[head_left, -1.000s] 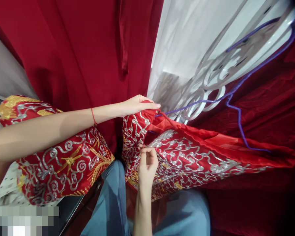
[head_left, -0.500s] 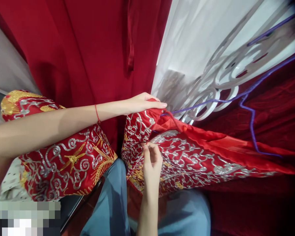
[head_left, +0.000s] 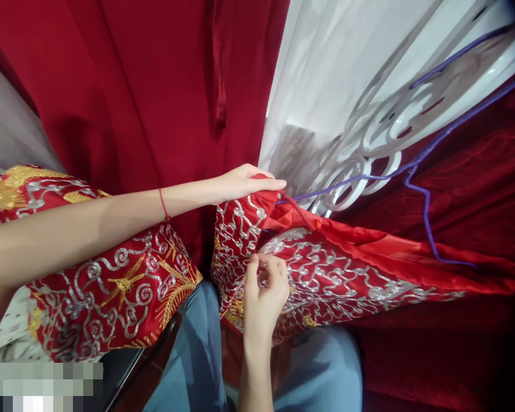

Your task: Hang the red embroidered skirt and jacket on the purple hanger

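Note:
A red satin garment [head_left: 339, 260], embroidered in silver and gold, hangs over my knees with its bright red lining showing along the upper edge. My left hand [head_left: 246, 183] grips its folded top edge, thumb laid along the fold. Below that, my right hand [head_left: 266, 292] is at the garment's front opening, thumb and forefinger tips pinched together. Whether something thin lies between those tips is too small to tell. A purple wire [head_left: 369, 176], hanger-like, runs into the garment beside my left hand. Red cord [head_left: 298, 209] lies along the garment's edge.
On the left, another red embroidered piece [head_left: 124, 286] lies over a dark seat under my left forearm. A plain red cloth [head_left: 154, 97] hangs ahead. White scrollwork [head_left: 369, 149] stands at the right, with dark red fabric [head_left: 476, 189] beyond it.
My right hand has lowered slightly and turned, its fingers pulled a little off the fabric. My left hand keeps its hold. The whole view has shifted slightly.

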`<action>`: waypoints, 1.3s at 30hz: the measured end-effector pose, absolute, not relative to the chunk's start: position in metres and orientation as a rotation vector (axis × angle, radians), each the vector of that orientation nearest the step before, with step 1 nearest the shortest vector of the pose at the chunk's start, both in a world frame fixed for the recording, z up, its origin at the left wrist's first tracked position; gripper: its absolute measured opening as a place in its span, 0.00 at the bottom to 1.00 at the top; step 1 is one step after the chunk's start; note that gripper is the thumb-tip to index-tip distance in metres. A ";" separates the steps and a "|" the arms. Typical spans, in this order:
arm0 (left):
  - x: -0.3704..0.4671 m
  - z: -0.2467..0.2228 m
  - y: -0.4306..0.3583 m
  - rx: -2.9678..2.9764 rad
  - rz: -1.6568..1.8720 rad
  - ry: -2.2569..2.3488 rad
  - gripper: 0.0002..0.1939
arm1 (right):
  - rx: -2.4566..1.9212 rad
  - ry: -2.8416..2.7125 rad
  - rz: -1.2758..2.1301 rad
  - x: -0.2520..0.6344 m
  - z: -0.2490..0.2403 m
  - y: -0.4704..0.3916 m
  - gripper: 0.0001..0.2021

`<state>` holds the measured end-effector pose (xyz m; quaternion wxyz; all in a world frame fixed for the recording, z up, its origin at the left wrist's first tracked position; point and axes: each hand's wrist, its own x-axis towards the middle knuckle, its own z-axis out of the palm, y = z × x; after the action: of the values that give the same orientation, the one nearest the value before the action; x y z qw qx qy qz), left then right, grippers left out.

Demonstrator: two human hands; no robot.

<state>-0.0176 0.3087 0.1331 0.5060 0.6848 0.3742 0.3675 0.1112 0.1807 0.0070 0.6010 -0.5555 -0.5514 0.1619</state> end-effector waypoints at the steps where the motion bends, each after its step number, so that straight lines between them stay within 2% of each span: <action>1: -0.017 0.133 0.309 1.663 0.898 0.887 0.17 | -1.276 -1.262 0.359 0.111 0.006 0.180 0.09; 8: -0.016 0.130 0.310 1.873 1.038 0.846 0.20 | -1.228 -1.204 0.575 0.116 0.001 0.187 0.11; 14: -0.001 0.146 0.295 2.005 1.669 0.732 0.18 | -1.208 -1.224 0.784 0.119 0.005 0.187 0.13; 16: 0.002 0.151 0.288 2.016 1.725 0.689 0.19 | -1.215 -1.256 0.769 0.120 0.004 0.188 0.12; 21: 0.002 0.144 0.276 2.473 1.374 0.660 0.19 | -1.233 -1.294 0.785 0.121 0.001 0.188 0.10; 25: 0.006 0.130 0.270 2.830 1.122 0.557 0.26 | -1.250 -1.323 0.653 0.118 0.000 0.187 0.10; 28: 0.010 0.127 0.269 2.978 0.989 0.452 0.18 | -1.236 -1.384 0.581 0.115 0.001 0.187 0.09; 31: 0.007 0.130 0.275 3.009 1.021 0.492 0.03 | -1.245 -1.408 0.617 0.116 0.002 0.186 0.07; 36: -0.013 0.151 0.295 2.911 1.149 0.638 0.10 | -1.093 -1.318 0.879 0.117 0.008 0.186 0.07; 39: -0.023 0.165 0.304 2.746 1.093 0.669 0.12 | -1.007 -1.242 0.984 0.112 0.010 0.187 0.09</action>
<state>-0.0233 0.3036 0.1652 0.0555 0.9048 0.2203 0.3601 0.1125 0.1869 0.0098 0.5909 -0.4326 -0.5338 0.4228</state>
